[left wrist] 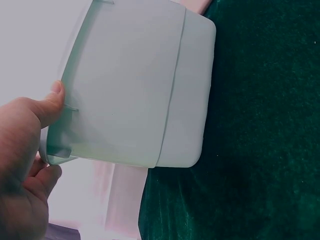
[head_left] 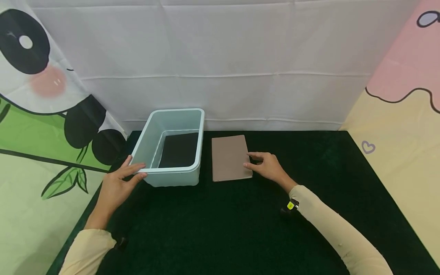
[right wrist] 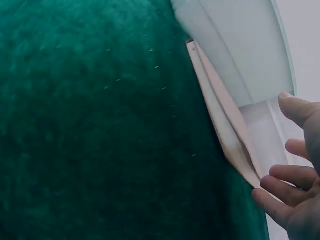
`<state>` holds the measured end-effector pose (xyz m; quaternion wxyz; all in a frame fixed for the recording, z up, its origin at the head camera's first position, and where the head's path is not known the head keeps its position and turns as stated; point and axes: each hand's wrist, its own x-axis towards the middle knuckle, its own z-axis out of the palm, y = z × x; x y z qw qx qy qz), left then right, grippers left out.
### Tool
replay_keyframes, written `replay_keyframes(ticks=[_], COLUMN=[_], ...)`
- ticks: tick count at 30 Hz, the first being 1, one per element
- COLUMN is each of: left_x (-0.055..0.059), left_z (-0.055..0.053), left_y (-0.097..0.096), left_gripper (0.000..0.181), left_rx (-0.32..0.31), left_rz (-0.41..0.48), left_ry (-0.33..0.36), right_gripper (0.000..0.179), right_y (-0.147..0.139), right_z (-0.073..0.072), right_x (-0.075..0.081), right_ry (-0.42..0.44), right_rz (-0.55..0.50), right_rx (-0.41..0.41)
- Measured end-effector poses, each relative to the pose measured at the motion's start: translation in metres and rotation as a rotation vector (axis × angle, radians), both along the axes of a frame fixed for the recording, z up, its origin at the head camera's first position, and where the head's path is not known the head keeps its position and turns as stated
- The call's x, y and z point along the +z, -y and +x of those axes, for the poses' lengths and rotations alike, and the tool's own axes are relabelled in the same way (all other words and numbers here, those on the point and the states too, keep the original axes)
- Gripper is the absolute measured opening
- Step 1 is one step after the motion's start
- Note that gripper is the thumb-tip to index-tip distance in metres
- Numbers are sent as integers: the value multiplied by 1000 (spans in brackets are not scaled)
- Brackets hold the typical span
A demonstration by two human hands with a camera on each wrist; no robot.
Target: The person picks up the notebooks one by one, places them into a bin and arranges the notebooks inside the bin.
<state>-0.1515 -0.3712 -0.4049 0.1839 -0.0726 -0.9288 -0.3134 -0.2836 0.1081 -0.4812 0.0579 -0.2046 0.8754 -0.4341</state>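
Observation:
A light blue-green plastic bin (head_left: 175,176) stands on the left of the dark green table cover. My left hand (head_left: 118,185) grips its near left rim corner, thumb along the front side and fingers at the left side; the left wrist view shows the hand (left wrist: 30,145) around that rim. Flat on the bin's floor lies a black rectangular thing (head_left: 180,150). Right of the bin is a pinkish-brown notebook (head_left: 230,158), its cover slightly raised in the right wrist view. My right hand (head_left: 269,167) has its fingertips right at the notebook's right edge, thumb and fingers spread apart.
Dark green cloth (head_left: 220,229) covers the table. A white curtain (head_left: 227,68) hangs close behind the bin and notebook. Printed fabric sheets, a panda one (head_left: 51,122) at left and a pink and cream one (head_left: 395,114) at right, border the sides.

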Motion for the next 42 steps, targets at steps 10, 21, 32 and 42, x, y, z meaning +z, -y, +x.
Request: replay_keyframes(ticks=[10,21,32,42], left_x=[-2,-1,0,1], left_z=[0,1,0,0], left_y=[0,-1,-1,0], left_gripper=[32,33,32,32], left_rx=[5,-9,-6,0], left_rz=[-4,29,26,23], left_ry=[0,10,6,9], right_gripper=[59,66,69,69], right_y=[5,13,19,23], right_z=[4,6,12,15], right_x=[-15,-21,-18,-20], right_ry=[-26,-25,-12,-70], right_rz=[80,113,115,129], right_rx=[-11,-15,-65,-62])
